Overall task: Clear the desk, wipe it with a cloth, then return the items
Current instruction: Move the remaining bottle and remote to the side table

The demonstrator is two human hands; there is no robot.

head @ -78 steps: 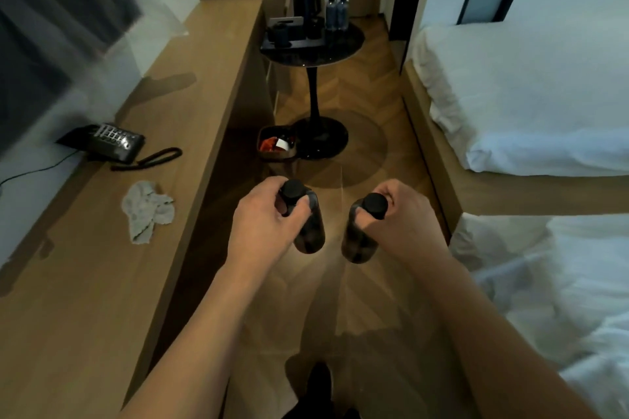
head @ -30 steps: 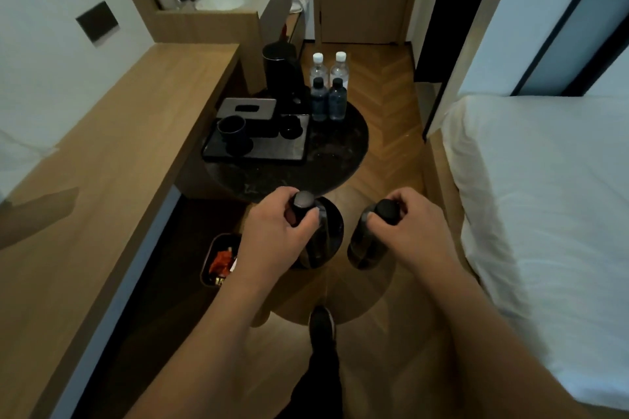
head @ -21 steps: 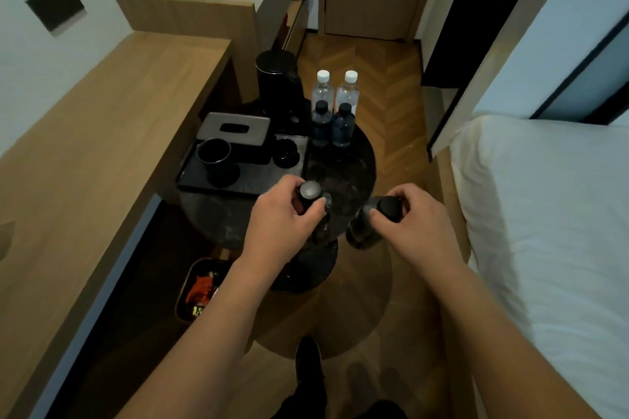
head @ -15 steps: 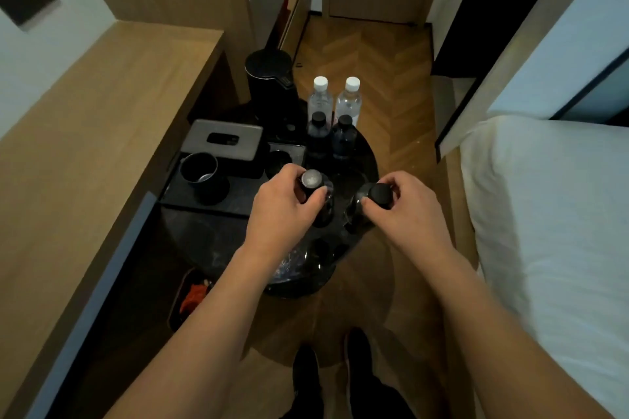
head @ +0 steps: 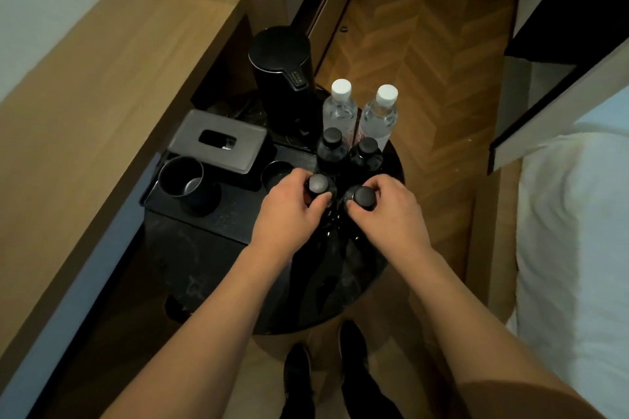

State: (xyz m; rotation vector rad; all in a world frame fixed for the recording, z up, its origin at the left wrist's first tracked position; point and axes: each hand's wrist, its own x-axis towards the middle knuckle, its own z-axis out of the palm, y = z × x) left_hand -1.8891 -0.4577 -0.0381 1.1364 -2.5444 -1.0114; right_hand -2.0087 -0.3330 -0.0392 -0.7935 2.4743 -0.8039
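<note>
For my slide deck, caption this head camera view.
Both hands, left and right, grip dark black-capped bottles over a round black side table.

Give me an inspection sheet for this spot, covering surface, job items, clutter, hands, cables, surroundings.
Surface: round black side table, dark and glossy.
Job's things: two dark bottles with black caps, one in the left hand, one in the right hand, both gripped near the cap over the table.
Clutter: black tray with cup, tissue box, kettle, two white-capped clear bottles, two dark bottles.
Hands: both curled round bottles.
Cables: nothing seen.
Surroundings: wooden desk on the left, bed on the right, herringbone floor.
</note>
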